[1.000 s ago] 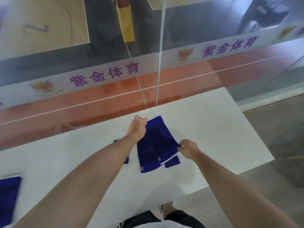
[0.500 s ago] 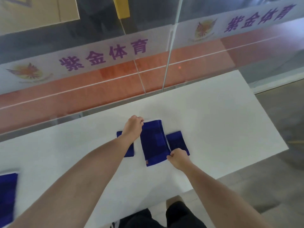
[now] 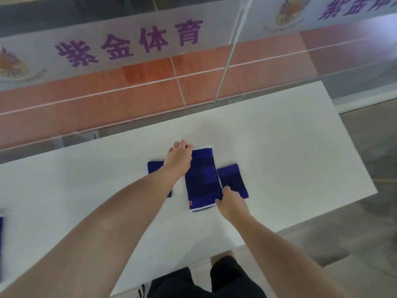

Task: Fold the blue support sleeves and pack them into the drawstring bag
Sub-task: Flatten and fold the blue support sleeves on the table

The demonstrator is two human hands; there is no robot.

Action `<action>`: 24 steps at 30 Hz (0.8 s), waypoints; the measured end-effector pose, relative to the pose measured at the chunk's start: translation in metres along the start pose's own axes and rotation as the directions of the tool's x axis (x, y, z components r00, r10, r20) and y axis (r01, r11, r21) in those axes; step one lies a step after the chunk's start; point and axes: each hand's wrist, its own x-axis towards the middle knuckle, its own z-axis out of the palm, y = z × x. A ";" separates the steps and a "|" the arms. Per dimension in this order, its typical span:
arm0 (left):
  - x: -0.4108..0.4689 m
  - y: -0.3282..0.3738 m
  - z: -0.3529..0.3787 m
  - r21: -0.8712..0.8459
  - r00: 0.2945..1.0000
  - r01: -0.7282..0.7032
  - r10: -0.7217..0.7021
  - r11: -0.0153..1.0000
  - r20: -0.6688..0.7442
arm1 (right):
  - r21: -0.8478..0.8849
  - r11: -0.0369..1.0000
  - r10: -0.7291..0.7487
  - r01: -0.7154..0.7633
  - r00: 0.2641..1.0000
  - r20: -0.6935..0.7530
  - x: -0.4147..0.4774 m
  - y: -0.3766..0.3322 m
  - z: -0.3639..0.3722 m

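A long blue support sleeve [image 3: 202, 179] with white-edged ends lies flat in the middle of the white table [image 3: 279, 158]. My left hand [image 3: 179, 158] pinches its far left corner. My right hand [image 3: 231, 203] grips its near right corner. A smaller blue sleeve [image 3: 233, 178] lies just right of it, touching my right hand's fingers. Another small blue sleeve [image 3: 155, 167] lies to the left, partly hidden under my left forearm. A blue fabric piece [image 3: 1, 244] shows at the left edge; I cannot tell whether it is the bag.
A glass wall with purple lettering [image 3: 129, 46] runs along the table's far side. The table's right edge [image 3: 354, 147] drops to a grey floor. My legs in dark shorts [image 3: 204, 282] stand at the near edge.
The long sleeve, lifted and slanted a second ago, now lies flat and straight on the table. Both hands stayed on its corners, and the small sleeve on the right came into full view.
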 end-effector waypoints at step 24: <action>-0.141 -0.066 -0.087 -0.422 0.990 0.074 -0.119 0.904 -0.081 | 0.381 0.920 0.001 0.093 0.971 -0.238 -0.082 -0.069 -0.010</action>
